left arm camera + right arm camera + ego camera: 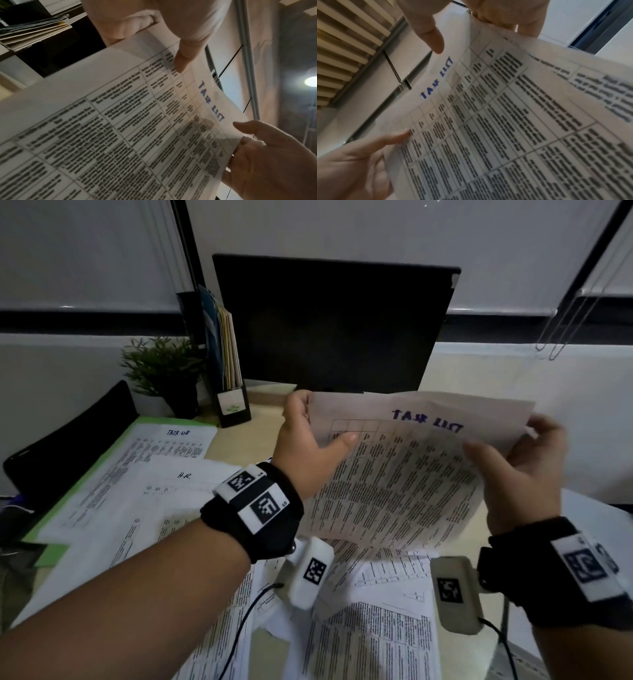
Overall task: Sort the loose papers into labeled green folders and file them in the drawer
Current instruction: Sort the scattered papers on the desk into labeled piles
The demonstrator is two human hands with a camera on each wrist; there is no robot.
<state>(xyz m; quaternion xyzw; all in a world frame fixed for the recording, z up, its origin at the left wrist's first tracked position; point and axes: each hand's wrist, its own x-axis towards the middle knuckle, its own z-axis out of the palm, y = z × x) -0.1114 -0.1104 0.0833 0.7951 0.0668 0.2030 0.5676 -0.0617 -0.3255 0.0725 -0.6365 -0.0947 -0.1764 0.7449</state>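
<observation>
We note both hands clamped on raised "TASK LIST" sheet (404, 460): left hand (308, 450) one edge, right hand (520, 470) opposite.

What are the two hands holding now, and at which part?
Both hold one printed sheet headed "TASK LIST" above the desk. The left hand pinches its upper left edge; the right hand grips its upper right edge.

Dark monitor (334, 323) straight ahead of me at back of desk (239, 440). Left of it, black file holder (224, 364) w/ upright booklets, then small potted plant (162, 371). Blind cords (561, 330) hang far right.
</observation>
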